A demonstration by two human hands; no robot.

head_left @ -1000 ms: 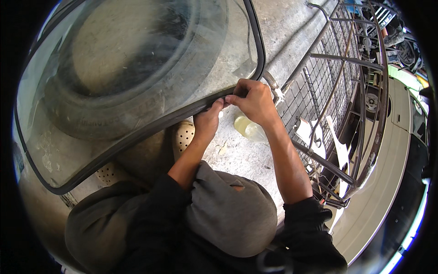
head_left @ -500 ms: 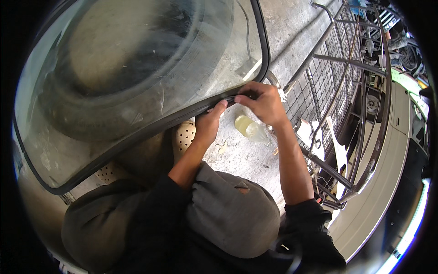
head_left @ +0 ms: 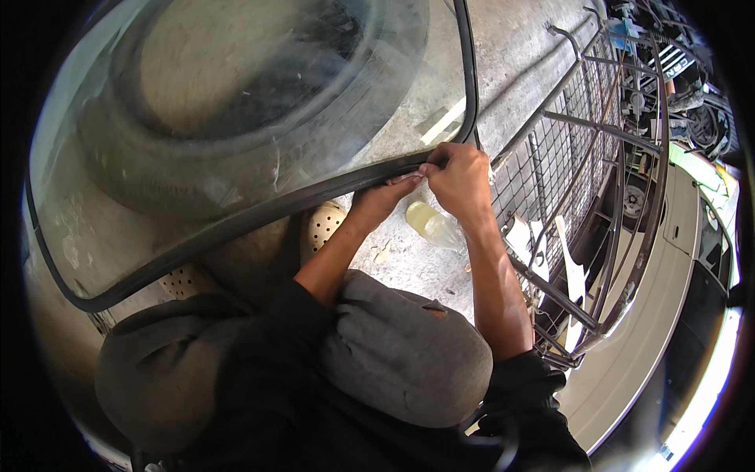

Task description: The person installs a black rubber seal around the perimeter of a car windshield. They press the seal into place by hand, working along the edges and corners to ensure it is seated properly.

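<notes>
A large curved pane of vehicle glass [head_left: 314, 149] lies in front of me, edged by a black rubber seal [head_left: 259, 211]. On the near edge, close to the right corner, my left hand [head_left: 379, 206] grips the seal, its thumb along the strip and its fingers partly hidden underneath. Just right of it, my right hand [head_left: 460, 179] is closed in a pinch on the same seal, thumb and fingertips together. Something thin and pale shows at the fingertips between both hands, too small to make out.
Under the glass lies a big tire [head_left: 236, 177]. A clear bottle with yellowish liquid [head_left: 432, 224] lies on the concrete floor below my hands. To the right stands a rusty metal mesh rack [head_left: 582, 126], with a beige vehicle [head_left: 657, 291] beyond. A perforated clog [head_left: 324, 224] shows beneath the seal.
Both hands have shifted slightly right along the seal toward the corner. My left hand has turned flatter, its thumb now nearer my right fingertips. The view has shifted a little.
</notes>
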